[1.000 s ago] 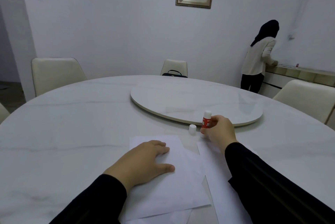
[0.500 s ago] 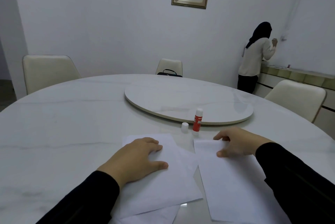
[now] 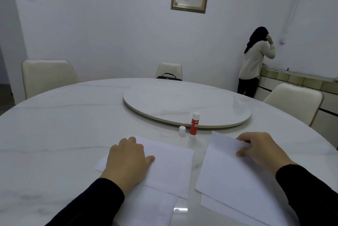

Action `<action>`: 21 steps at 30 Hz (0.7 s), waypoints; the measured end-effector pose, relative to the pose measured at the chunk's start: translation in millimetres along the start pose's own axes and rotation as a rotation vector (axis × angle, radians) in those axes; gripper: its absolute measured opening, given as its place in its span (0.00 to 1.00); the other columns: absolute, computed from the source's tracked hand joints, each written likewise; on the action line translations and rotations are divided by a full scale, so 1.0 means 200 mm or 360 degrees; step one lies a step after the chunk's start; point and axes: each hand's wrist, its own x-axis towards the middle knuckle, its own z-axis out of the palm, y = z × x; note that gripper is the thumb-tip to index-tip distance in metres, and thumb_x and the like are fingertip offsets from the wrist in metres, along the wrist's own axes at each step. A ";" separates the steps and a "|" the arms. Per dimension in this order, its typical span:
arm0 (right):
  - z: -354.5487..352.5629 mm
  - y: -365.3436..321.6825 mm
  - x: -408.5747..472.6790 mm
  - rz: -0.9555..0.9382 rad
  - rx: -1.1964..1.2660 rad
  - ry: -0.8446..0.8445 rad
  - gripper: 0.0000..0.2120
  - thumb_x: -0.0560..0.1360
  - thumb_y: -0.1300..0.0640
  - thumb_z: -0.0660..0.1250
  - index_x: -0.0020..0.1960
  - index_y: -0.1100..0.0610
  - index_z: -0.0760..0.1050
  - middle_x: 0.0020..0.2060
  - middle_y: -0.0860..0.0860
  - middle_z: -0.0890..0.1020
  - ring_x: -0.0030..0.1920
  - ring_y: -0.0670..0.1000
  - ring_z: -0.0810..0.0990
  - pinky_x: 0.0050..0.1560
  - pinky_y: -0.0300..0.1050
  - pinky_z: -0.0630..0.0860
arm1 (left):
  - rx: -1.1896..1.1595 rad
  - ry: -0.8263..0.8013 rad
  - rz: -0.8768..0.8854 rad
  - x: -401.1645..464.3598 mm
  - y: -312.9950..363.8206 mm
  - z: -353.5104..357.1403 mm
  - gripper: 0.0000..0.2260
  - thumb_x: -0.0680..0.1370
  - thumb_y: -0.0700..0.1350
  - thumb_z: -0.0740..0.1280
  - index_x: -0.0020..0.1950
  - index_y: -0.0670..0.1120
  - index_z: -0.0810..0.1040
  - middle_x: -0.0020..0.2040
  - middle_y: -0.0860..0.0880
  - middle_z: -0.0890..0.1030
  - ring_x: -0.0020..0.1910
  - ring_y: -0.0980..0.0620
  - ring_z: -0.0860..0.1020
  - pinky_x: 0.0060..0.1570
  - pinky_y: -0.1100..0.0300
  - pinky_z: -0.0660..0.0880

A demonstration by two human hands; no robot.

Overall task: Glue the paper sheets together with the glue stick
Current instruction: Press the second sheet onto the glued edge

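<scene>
While our left hand [image 3: 128, 160] lies flat on one sheet [image 3: 170, 163] and our right hand [image 3: 259, 150] pinches another sheet [image 3: 228, 174], the uncapped glue stick [image 3: 194, 125] stands by the turntable's [image 3: 228, 97] near edge, liable to tip if brushed.

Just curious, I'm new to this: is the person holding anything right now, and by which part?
The right hand pinches the right white paper sheet at its far edge. The left hand only presses flat on the left white paper sheet.
</scene>
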 end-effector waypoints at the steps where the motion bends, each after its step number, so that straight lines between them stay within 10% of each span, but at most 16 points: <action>1: -0.01 0.01 -0.01 0.0008 -0.0017 0.0026 0.11 0.63 0.61 0.76 0.32 0.48 0.77 0.35 0.49 0.80 0.37 0.49 0.77 0.37 0.46 0.75 | 0.0033 0.0017 -0.0035 0.00 0.01 0.00 0.22 0.77 0.62 0.53 0.57 0.48 0.76 0.56 0.49 0.73 0.57 0.48 0.70 0.53 0.55 0.66; 9: -0.23 -0.01 0.01 -0.0176 0.0117 0.0051 0.10 0.68 0.60 0.75 0.32 0.52 0.77 0.26 0.47 0.75 0.30 0.46 0.73 0.29 0.35 0.66 | -0.0081 0.0043 -0.0162 0.00 -0.01 -0.02 0.23 0.76 0.64 0.53 0.57 0.48 0.73 0.55 0.49 0.73 0.57 0.48 0.70 0.55 0.55 0.66; 14: -0.44 -0.03 -0.02 -0.0019 0.1019 0.0145 0.05 0.70 0.64 0.73 0.37 0.56 0.80 0.26 0.45 0.84 0.24 0.42 0.79 0.25 0.30 0.74 | -0.1134 0.0103 -0.0278 0.03 -0.14 -0.14 0.20 0.79 0.57 0.56 0.37 0.43 0.74 0.42 0.45 0.77 0.43 0.45 0.75 0.40 0.55 0.70; 21: -0.23 -0.40 -0.09 0.0151 0.1640 0.0172 0.03 0.71 0.64 0.71 0.43 0.64 0.79 0.29 0.52 0.84 0.24 0.47 0.80 0.23 0.36 0.75 | -0.2468 -0.0533 -0.0108 -0.05 -0.16 -0.29 0.26 0.63 0.62 0.69 0.53 0.47 0.80 0.49 0.48 0.85 0.44 0.48 0.84 0.42 0.58 0.78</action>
